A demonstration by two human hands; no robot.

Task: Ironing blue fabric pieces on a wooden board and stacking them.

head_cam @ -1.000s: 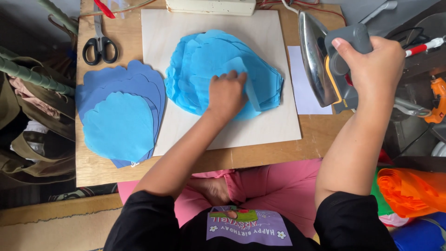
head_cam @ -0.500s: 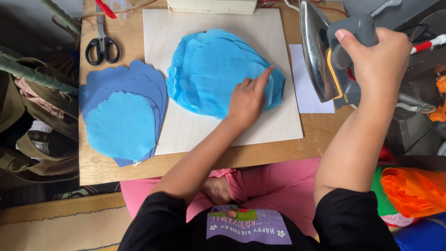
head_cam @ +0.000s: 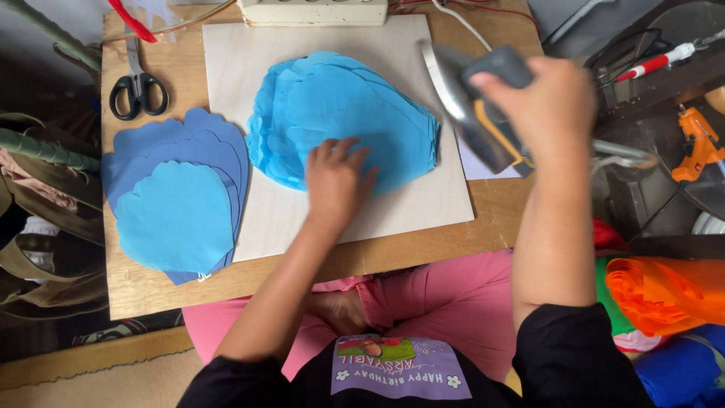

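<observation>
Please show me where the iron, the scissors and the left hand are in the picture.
iron (head_cam: 462,106), head view, on its shiny metal soleplate.
scissors (head_cam: 137,85), head view, on the black handles where they meet the blades.
left hand (head_cam: 336,181), head view, on the back of the hand, flat on the blue sheets.

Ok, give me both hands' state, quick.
Left hand: open, flat on the blue petal stack.
Right hand: closed, holding the iron.

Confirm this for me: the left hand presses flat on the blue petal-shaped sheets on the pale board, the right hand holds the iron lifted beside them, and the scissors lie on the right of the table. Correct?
Not quite. The head view shows the scissors on the left of the table, above the second blue stack. The rest holds: the left hand presses on the blue sheets on the pale board, and the right hand holds the iron lifted.
</observation>
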